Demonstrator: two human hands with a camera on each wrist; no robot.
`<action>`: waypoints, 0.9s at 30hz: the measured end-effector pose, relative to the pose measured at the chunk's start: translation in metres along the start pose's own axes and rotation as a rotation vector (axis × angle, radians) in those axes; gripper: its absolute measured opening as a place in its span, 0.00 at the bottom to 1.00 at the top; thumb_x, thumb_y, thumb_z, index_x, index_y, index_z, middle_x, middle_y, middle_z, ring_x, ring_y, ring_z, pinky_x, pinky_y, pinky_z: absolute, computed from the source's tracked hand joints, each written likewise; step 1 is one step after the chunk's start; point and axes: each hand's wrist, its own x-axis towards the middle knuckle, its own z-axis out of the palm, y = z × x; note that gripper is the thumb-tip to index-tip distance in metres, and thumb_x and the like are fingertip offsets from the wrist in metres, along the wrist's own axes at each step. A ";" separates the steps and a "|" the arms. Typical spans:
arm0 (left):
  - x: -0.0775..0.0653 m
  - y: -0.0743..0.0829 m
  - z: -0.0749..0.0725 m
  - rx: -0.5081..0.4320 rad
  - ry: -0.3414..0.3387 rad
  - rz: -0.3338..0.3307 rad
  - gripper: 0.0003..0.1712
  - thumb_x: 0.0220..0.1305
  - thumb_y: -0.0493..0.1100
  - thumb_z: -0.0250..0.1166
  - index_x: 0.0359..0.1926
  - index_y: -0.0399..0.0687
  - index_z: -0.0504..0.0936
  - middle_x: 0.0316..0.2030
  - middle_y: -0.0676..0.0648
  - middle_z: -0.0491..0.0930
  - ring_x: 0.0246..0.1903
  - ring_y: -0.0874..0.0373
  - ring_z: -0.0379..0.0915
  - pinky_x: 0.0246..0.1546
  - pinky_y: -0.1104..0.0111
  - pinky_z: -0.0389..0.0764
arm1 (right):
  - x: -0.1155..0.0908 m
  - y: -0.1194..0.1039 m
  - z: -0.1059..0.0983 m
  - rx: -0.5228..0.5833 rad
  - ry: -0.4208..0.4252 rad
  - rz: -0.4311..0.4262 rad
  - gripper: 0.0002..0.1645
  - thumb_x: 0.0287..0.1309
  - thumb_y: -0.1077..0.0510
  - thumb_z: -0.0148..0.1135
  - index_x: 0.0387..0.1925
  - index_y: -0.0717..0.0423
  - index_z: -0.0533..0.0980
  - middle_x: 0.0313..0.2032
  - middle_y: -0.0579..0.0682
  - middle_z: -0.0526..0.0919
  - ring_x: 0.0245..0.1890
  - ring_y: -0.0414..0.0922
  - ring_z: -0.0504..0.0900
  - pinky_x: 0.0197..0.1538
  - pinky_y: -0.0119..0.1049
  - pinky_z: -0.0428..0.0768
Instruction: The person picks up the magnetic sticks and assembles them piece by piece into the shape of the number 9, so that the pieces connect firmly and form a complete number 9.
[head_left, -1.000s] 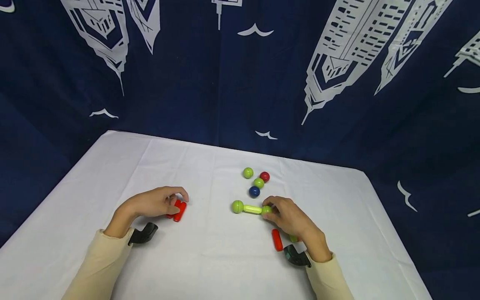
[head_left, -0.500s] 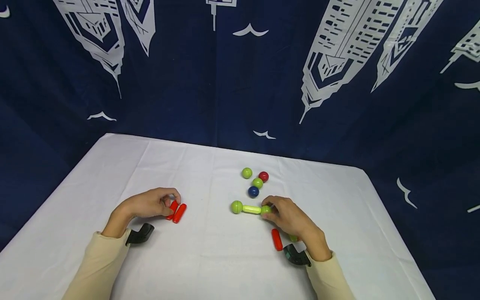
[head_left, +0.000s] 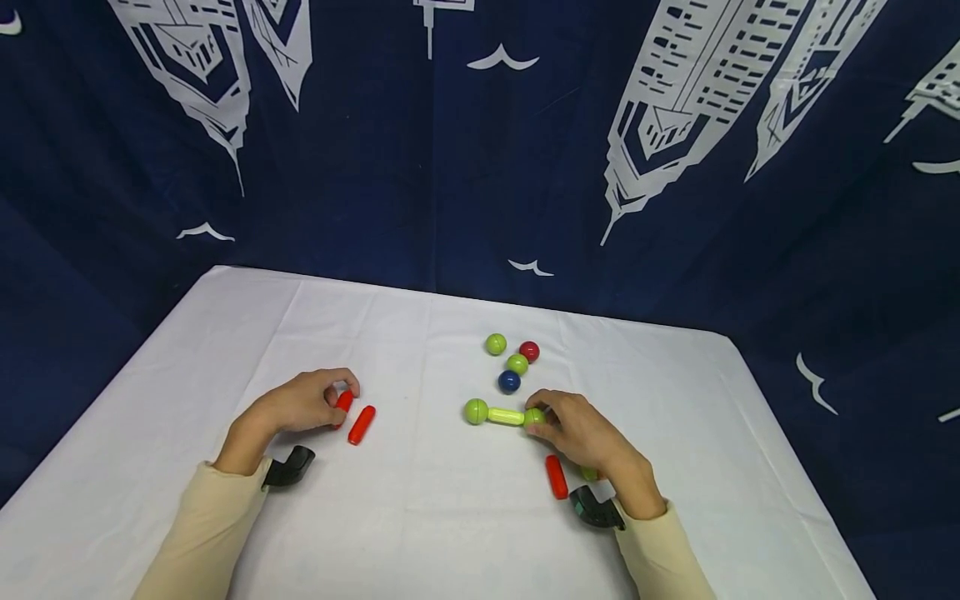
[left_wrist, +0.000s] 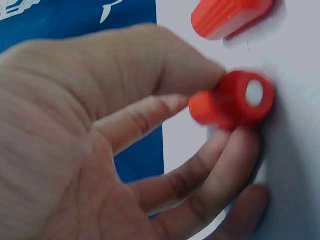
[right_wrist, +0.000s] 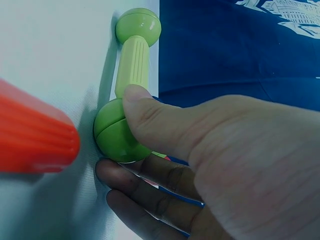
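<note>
In the head view my left hand [head_left: 303, 402] pinches a red rod [head_left: 344, 401] between thumb and fingers. The left wrist view shows the white tip on the end of this red rod [left_wrist: 245, 97], with another red end [left_wrist: 202, 108] against it; whether that is a second rod I cannot tell. A loose red rod [head_left: 362, 425] lies to its right. My right hand [head_left: 581, 429] grips a green ball [right_wrist: 117, 132] at one end of a light green rod [head_left: 506, 417]. At the rod's other end sits another green ball [head_left: 476, 411].
Behind the joined pieces lie a blue ball [head_left: 509, 382], a green ball [head_left: 517, 364], a red ball [head_left: 529, 351] and another green ball [head_left: 496, 343]. A red rod [head_left: 557, 477] and a partly hidden green ball [head_left: 588, 473] lie near my right wrist on the white tablecloth [head_left: 420, 517].
My left hand has taken hold of a red rod and drawn it leftward and slightly up, apart from the loose one. My right hand stays on the green ball.
</note>
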 end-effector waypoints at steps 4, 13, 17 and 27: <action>0.001 0.002 0.002 0.044 0.056 -0.015 0.17 0.54 0.32 0.66 0.46 0.47 0.77 0.26 0.47 0.70 0.26 0.55 0.66 0.29 0.65 0.65 | 0.000 0.000 0.000 0.001 0.001 0.002 0.17 0.60 0.57 0.70 0.50 0.55 0.80 0.41 0.45 0.83 0.36 0.39 0.77 0.47 0.39 0.79; 0.003 0.003 0.001 0.080 0.148 0.035 0.17 0.54 0.32 0.64 0.46 0.45 0.74 0.26 0.47 0.69 0.25 0.55 0.65 0.28 0.65 0.64 | 0.001 0.000 0.000 0.010 -0.004 0.001 0.17 0.61 0.57 0.70 0.50 0.55 0.80 0.40 0.45 0.83 0.36 0.40 0.77 0.47 0.39 0.79; 0.005 0.003 0.000 0.051 0.165 0.055 0.18 0.55 0.31 0.63 0.47 0.44 0.73 0.26 0.47 0.71 0.26 0.55 0.67 0.30 0.65 0.65 | 0.001 -0.001 0.000 0.011 -0.005 0.003 0.17 0.61 0.57 0.70 0.50 0.55 0.80 0.39 0.45 0.83 0.36 0.40 0.77 0.47 0.39 0.79; 0.006 0.021 0.007 -0.026 0.207 0.175 0.19 0.61 0.32 0.63 0.54 0.43 0.76 0.38 0.43 0.78 0.26 0.58 0.71 0.30 0.66 0.72 | 0.000 -0.001 0.001 0.009 -0.006 0.022 0.17 0.61 0.57 0.70 0.50 0.55 0.80 0.39 0.44 0.82 0.36 0.41 0.76 0.46 0.39 0.79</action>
